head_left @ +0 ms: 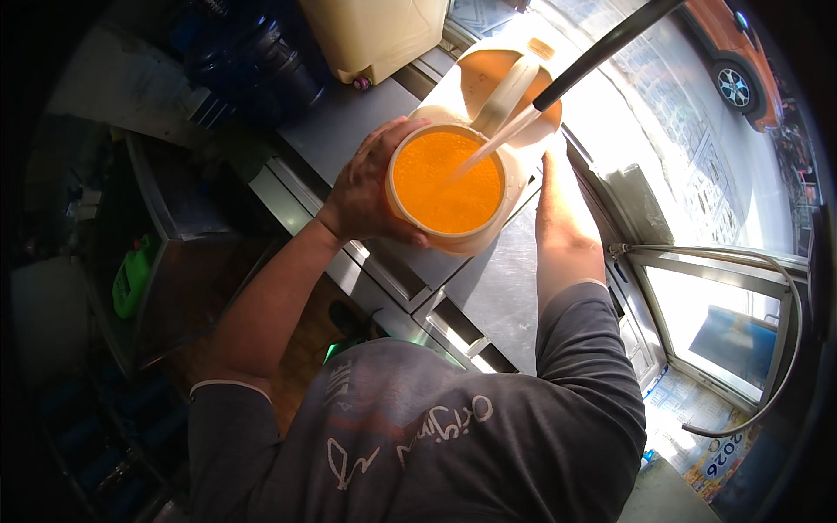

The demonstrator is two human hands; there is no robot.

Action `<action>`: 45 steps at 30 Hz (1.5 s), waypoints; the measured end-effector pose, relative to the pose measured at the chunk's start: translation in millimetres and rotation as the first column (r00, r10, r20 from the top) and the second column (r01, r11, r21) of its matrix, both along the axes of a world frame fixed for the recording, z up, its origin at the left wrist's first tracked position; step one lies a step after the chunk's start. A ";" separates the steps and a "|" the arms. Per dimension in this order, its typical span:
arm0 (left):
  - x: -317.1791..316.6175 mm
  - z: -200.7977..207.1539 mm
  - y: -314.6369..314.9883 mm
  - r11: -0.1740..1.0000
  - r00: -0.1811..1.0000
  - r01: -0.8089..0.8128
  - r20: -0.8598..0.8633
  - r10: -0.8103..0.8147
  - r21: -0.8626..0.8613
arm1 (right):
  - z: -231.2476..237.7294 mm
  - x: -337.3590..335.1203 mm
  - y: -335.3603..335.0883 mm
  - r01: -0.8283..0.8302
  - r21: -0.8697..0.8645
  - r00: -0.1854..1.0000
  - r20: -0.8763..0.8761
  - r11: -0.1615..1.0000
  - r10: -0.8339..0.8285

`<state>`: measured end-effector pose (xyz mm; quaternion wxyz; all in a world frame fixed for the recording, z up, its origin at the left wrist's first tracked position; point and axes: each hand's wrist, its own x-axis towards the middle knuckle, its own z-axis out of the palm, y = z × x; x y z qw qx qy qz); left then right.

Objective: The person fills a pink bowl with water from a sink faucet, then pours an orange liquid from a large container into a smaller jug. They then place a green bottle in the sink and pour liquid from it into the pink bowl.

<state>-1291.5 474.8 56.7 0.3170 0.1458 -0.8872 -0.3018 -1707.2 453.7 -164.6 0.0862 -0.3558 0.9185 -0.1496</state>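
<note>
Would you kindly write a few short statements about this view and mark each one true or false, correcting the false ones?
1. The left hand grips the side of the open container. True.
2. The liquid in that container is green. False: the liquid is orange.
3. A blue bottle is left of the large beige canister in the picture. True.
4. The car outside is white. False: the car is orange.
5. A green jug is at the picture's left. True.

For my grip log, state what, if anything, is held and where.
Left hand: plastic jug of orange liquid, by its side near the rim. Right hand: hidden, cannot tell.
</note>
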 end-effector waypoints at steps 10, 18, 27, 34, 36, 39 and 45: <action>37.5 -73.9 125.8 0.314 0.914 -0.374 0.289 0.286 0.872 | 4.9 4.4 27.6 0.066 0.050 0.997 0.021 0.997 -0.068; -52.5 -42.9 170.2 -0.546 0.959 0.284 -0.234 0.161 0.788 | 5.7 8.9 38.6 0.061 0.065 0.998 0.015 0.996 -0.062; -72.2 -9.1 166.6 -0.516 0.931 0.357 -0.345 0.123 0.779 | 0.9 11.4 47.3 0.030 0.048 1.000 -0.008 0.998 -0.030; -75.2 -14.9 171.3 -0.477 0.904 0.419 -0.404 0.140 0.772 | -5.4 17.5 56.8 0.017 0.043 1.000 -0.018 0.999 -0.016; -75.0 -17.7 167.6 -0.453 0.905 0.415 -0.409 0.115 0.789 | -5.6 17.9 59.2 0.016 0.046 1.000 -0.022 0.999 -0.015; -77.9 -19.6 163.3 -0.375 0.901 0.431 -0.412 0.135 0.820 | -5.6 20.4 60.5 0.015 0.043 1.000 -0.024 0.999 -0.014; -58.5 -7.7 168.0 -0.333 0.880 0.459 -0.472 0.047 0.823 | -6.5 24.2 64.0 0.011 0.039 1.000 -0.024 0.999 -0.010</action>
